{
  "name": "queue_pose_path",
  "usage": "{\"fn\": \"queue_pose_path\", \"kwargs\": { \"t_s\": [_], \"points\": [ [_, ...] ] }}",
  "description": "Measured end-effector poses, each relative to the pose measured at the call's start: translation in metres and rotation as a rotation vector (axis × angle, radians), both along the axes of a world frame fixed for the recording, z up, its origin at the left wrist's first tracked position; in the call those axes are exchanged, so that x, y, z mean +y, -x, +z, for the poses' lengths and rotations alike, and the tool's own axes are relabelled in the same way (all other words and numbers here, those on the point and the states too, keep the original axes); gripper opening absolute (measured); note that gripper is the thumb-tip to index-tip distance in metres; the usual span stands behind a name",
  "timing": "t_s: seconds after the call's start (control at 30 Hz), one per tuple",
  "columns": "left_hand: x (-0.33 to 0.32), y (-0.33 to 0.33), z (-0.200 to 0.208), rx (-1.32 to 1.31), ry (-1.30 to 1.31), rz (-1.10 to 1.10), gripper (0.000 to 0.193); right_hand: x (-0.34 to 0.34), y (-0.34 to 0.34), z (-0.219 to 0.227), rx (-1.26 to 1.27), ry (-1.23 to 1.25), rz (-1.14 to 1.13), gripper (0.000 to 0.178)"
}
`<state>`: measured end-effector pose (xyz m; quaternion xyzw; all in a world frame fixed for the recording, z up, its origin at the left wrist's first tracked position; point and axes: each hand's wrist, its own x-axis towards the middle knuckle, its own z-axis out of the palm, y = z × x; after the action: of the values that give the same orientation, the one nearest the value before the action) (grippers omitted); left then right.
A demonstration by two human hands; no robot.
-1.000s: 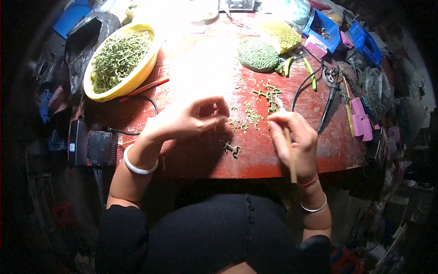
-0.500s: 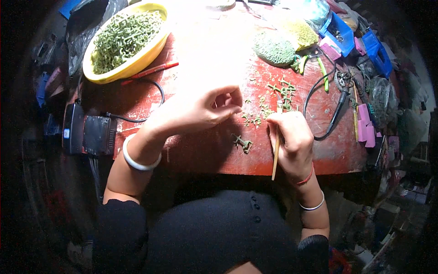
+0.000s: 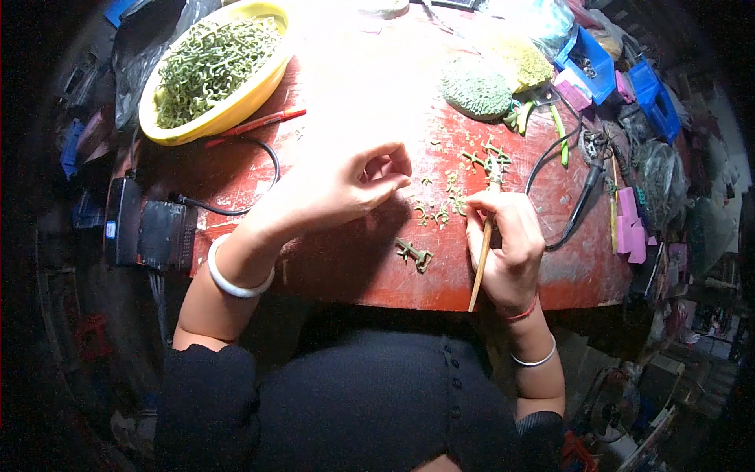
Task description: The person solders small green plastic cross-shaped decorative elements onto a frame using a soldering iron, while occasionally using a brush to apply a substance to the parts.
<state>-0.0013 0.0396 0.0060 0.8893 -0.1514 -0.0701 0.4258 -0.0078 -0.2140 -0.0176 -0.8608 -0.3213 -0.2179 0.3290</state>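
While your left hand [image 3: 338,189] hovers over the worn red tabletop [image 3: 346,259], its thumb and forefinger are pinched together; the glare of the lamp washes out that spot, so you may be pinching a tiny green piece, but the view cannot confirm it. Your right hand [image 3: 507,248] is curled around a slim, pale wooden stick [image 3: 480,267], which slants down across the palm with its lower end past the table's front edge and its upper end hidden by the fingers. Just beyond those fingers lies a scatter of small, knobbly green wax bits [image 3: 448,197], some branched like little twigs. One larger branched green piece [image 3: 414,254] lies alone between your two hands, near the front edge. At the far left stands an oval yellow plastic bowl [image 3: 236,106], heaped with tangled green pieces. A red pen [image 3: 255,126] lies just beside it, and a black cable [image 3: 252,177] loops near your left wrist. Far ahead sits a round, bumpy green disc [image 3: 474,88], touching a paler yellow textured slab [image 3: 528,64]. At right you have green-handled pliers [image 3: 550,126], a black pen-shaped tool on a cord [image 3: 586,189], blue plastic bins [image 3: 590,55] and pink blocks [image 3: 629,224].
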Motion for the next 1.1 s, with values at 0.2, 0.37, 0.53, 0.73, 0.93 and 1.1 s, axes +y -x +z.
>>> {"fn": "queue_pose_path", "kwargs": {
  "t_s": [0.2,0.37,0.53,0.73,0.93,1.1],
  "points": [
    [0.0,0.003,-0.003,-0.097,0.053,-0.006,0.01,0.011,-0.029,0.012,0.065,0.059,0.133,0.024],
    [0.001,0.004,0.006,0.116,0.096,0.066,0.011,0.02,-0.042,0.011,0.1,0.108,0.227,0.021],
    [-0.004,0.008,0.004,-0.091,0.105,-0.005,0.008,0.007,-0.039,0.01,0.232,0.014,0.16,0.02],
    [-0.001,0.003,-0.005,-0.114,0.107,-0.042,0.008,0.011,-0.043,0.008,0.186,0.065,0.235,0.028],
    [0.006,-0.002,-0.01,-0.115,0.094,-0.079,0.013,0.01,-0.04,0.013,0.17,0.124,0.283,0.035],
    [0.014,-0.004,-0.009,-0.083,0.089,-0.099,0.017,0.011,-0.04,0.012,0.15,0.104,0.25,0.033]
  ]
}}
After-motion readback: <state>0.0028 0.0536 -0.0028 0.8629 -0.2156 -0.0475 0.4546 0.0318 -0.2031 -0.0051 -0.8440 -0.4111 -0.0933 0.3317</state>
